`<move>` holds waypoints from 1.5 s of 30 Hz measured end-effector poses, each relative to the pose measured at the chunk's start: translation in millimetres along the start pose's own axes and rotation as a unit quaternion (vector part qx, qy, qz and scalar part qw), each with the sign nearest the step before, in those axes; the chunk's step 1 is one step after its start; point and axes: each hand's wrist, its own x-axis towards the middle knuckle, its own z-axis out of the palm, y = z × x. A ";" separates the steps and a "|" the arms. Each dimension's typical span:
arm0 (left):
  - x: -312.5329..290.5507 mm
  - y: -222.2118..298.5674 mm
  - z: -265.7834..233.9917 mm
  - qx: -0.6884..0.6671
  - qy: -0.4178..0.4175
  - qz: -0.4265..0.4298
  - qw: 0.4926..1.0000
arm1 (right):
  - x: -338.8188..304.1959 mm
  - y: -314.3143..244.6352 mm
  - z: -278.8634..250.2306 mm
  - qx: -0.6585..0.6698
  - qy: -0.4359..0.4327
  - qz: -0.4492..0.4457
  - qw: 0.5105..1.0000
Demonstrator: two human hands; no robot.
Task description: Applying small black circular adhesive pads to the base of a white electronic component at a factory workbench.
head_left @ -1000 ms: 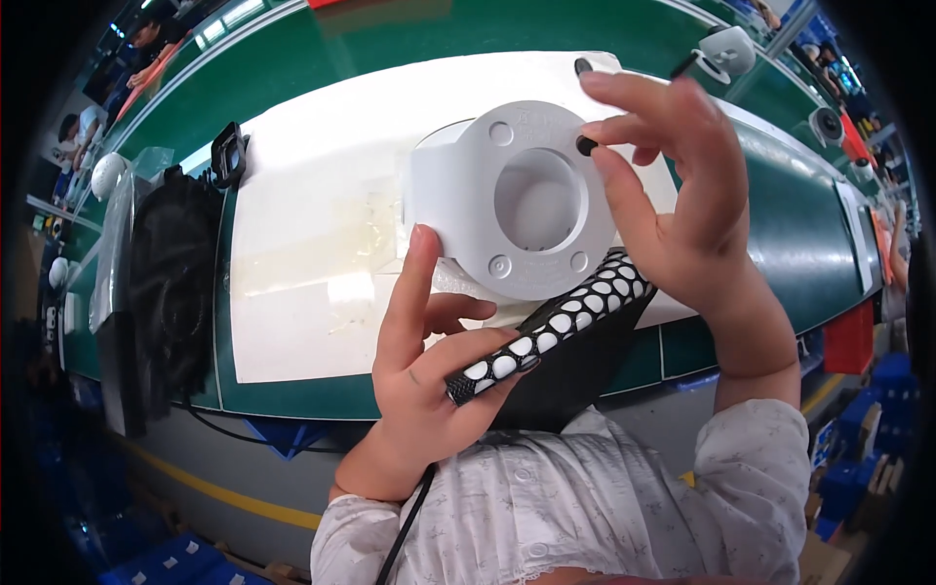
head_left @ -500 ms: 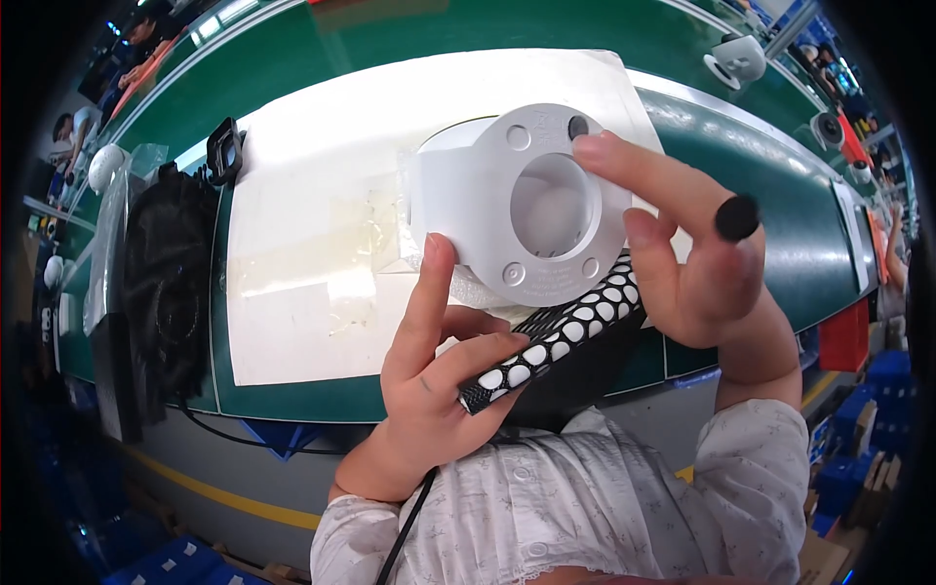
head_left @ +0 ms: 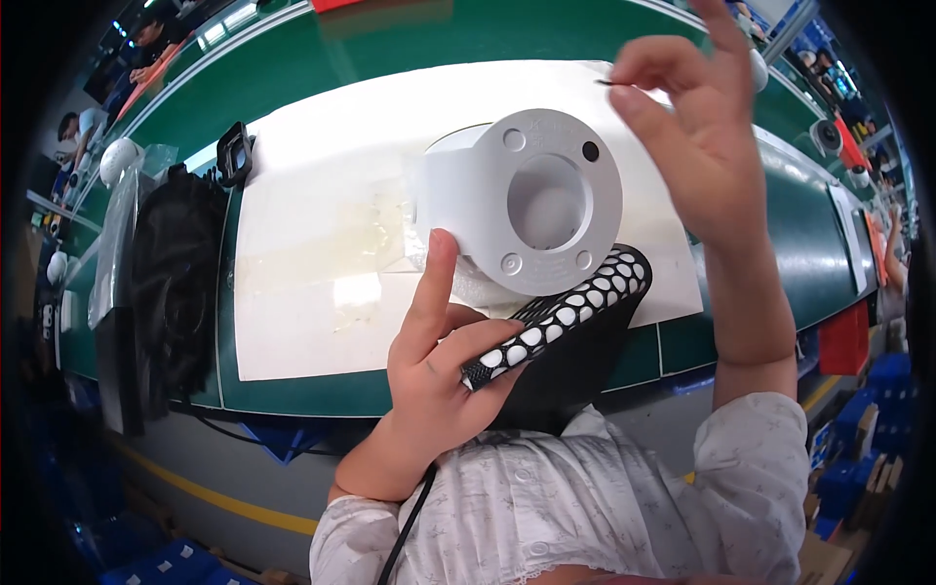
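A white round-based device, seemingly a camera housing, lies with its ring-shaped underside facing me. One round black pad sits in a recess at its upper right; three other recesses show as bare circles. My left hand grips a bent black sheet dotted with round white spots, just below the base. Its raised index finger is close to the housing's lower left side. Up and to the right, my right hand pinches a thin black piece, seen edge-on and apparently another round pad.
A large white board lies under the device on the green bench. At the left are a black cloth bag, clear plastic wrap and a black frame-like part. More white devices and other people are farther off.
My right hand has lifted off the base, up and away. The black pad in the recess is now uncovered, and the piece seen against that hand's fingers is now pinched at its fingertips.
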 end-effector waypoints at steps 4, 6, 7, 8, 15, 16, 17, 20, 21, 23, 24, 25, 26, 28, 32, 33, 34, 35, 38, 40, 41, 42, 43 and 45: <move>0.4 -0.1 -1.1 -0.006 0.002 -0.007 1.000 | 20.7 -24.6 17.7 0.030 -0.173 0.098 0.980; 1.4 -1.2 0.0 -0.014 0.006 -0.007 1.000 | 25.0 -25.5 23.9 0.005 -0.216 0.145 0.966; 1.8 -1.7 0.1 -0.024 0.008 -0.004 1.000 | 26.8 -27.6 23.8 0.008 -0.221 0.145 0.964; 2.2 -2.4 0.0 -0.020 0.010 -0.008 1.000 | 28.7 -31.6 21.4 -0.041 -0.233 0.146 0.960; 5.7 -1.2 2.8 -0.015 0.001 -0.016 1.000 | 12.4 -13.9 11.9 -0.289 -0.219 -0.155 0.919; 5.9 -2.0 3.0 -0.010 -0.004 -0.015 1.000 | 9.9 -14.7 11.1 -0.290 -0.219 -0.154 0.919; 5.7 -2.8 3.6 -0.011 -0.004 -0.015 1.000 | 4.6 -17.3 10.2 -0.341 -0.209 -0.198 0.895; 4.8 -7.0 1.0 -0.013 -0.004 -0.028 1.000 | -1.3 -17.6 16.1 -0.431 -0.188 -0.215 0.856; 6.9 -6.0 2.4 -0.016 -0.005 -0.026 1.000 | 3.6 -8.3 9.3 -0.406 -0.166 -0.299 0.848; 10.3 -4.0 5.0 -0.018 -0.004 -0.025 1.000 | 2.5 -8.3 -6.0 -0.314 -0.202 -0.243 0.895; 11.5 -5.2 6.4 -0.022 0.000 -0.027 0.999 | 1.7 -6.2 -4.3 -0.303 -0.225 -0.220 0.900; 12.5 -6.4 7.7 -0.025 0.003 -0.029 0.999 | 1.4 -2.5 -1.6 -0.291 -0.248 -0.196 0.903; 13.2 -7.5 8.7 -0.023 0.004 -0.031 0.999 | 1.5 2.5 0.4 -0.271 -0.268 -0.189 0.905; 13.1 -9.3 10.0 -0.022 0.007 -0.038 0.999 | 1.5 9.3 5.6 -0.276 -0.272 -0.184 0.903; 14.4 -11.3 11.8 -0.028 0.014 -0.038 0.999 | 2.8 16.8 7.5 -0.285 -0.266 -0.181 0.903; 14.4 -12.3 12.3 -0.034 0.016 -0.039 0.999 | 3.3 17.4 7.1 -0.285 -0.266 -0.181 0.903; 14.5 -12.9 12.6 -0.040 0.017 -0.039 0.998 | 3.7 17.8 6.4 -0.285 -0.272 -0.180 0.901; 14.8 -12.9 12.6 -0.039 0.017 -0.039 0.998 | 4.0 18.2 5.6 -0.286 -0.279 -0.179 0.899; 16.0 -13.9 13.4 -0.053 0.019 -0.048 0.997 | 4.9 19.9 1.5 -0.288 -0.286 -0.181 0.896; 17.0 -15.4 14.7 -0.052 0.026 -0.030 0.998 | 2.7 23.9 -2.1 -0.292 -0.283 -0.208 0.890; 17.5 -15.3 14.3 -0.051 0.026 -0.031 0.998 | 1.3 25.3 -3.8 -0.296 -0.278 -0.234 0.883; 18.5 -14.8 13.8 -0.041 0.032 -0.033 0.998 | 0.5 23.3 -6.3 -0.296 -0.278 -0.234 0.883; 19.3 -14.6 13.4 -0.030 0.038 -0.034 0.998 | -0.6 19.7 -9.0 -0.366 -0.302 -0.268 0.838; 19.1 -15.9 13.6 -0.036 0.039 -0.035 0.998 | -3.4 18.2 -11.1 -0.448 -0.297 -0.315 0.782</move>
